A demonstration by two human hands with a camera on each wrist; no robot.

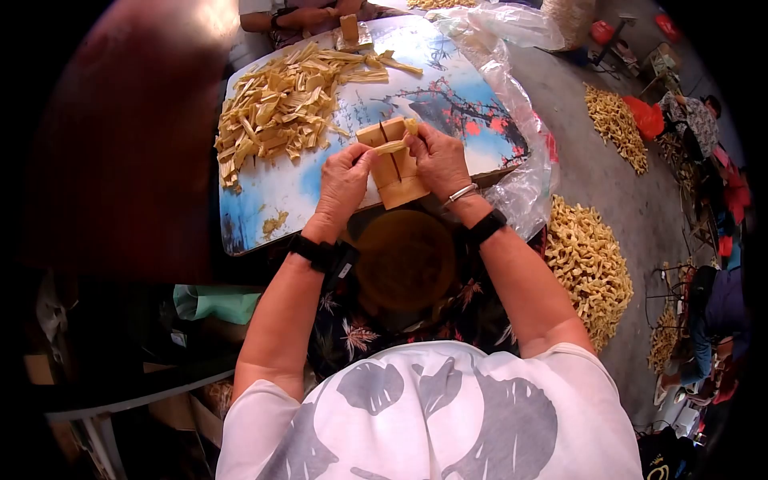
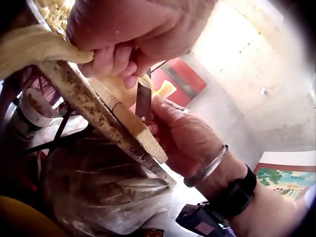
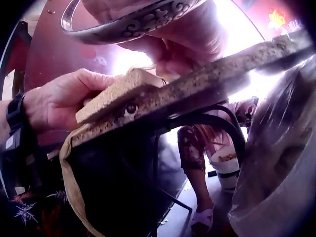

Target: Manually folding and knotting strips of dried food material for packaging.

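Note:
A pale yellow, pliable strip [image 1: 390,147] stretches between my two hands, over a small wooden board [image 1: 402,192] at the table's near edge. My left hand [image 1: 342,184] pinches one end between thumb and fingers. The right hand [image 1: 442,164], wearing a silver bangle, grips the other end, where a short folded piece sticks up. A dark upright blade [image 2: 143,101] stands on the board between the hands, close beside the strip. In the right wrist view, a long yellow tail [image 3: 71,182] hangs down past the table edge on the left hand's side.
Loose yellow strips [image 1: 276,104] are heaped on the painted table [image 1: 312,188]. Another person's hands [image 1: 308,18] are at its far side. Clear plastic [image 1: 512,192] drapes the right edge. Piles of short yellow pieces [image 1: 588,264] lie on the floor; a white bucket [image 3: 227,168] stands below.

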